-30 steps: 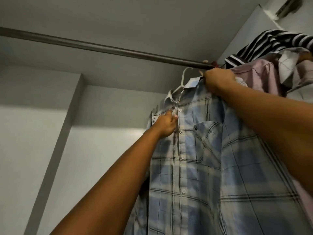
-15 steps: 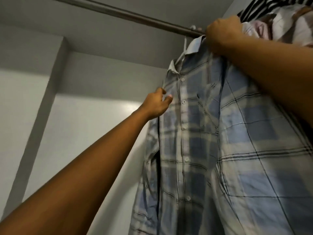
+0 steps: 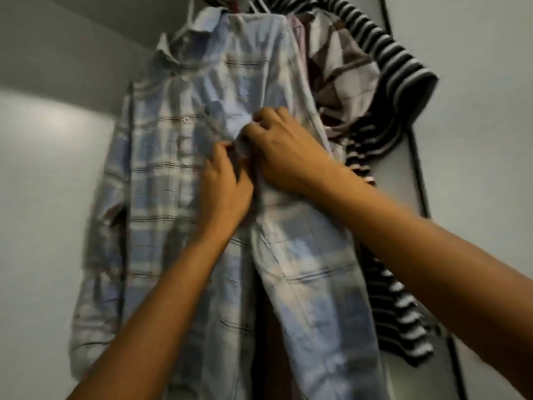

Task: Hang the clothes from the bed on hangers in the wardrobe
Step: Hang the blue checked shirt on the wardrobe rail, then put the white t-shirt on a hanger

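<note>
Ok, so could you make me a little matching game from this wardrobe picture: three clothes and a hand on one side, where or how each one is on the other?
Things:
1. blue checked shirt
2. striped top
3. brown checked shirt
4. right hand

Descriptions:
A. black and white, farthest right
B. gripping blue fabric
C. squeezed between other garments
D. farthest left, buttons down the front

Pairs: 1-D, 2-A, 3-C, 4-B.
</note>
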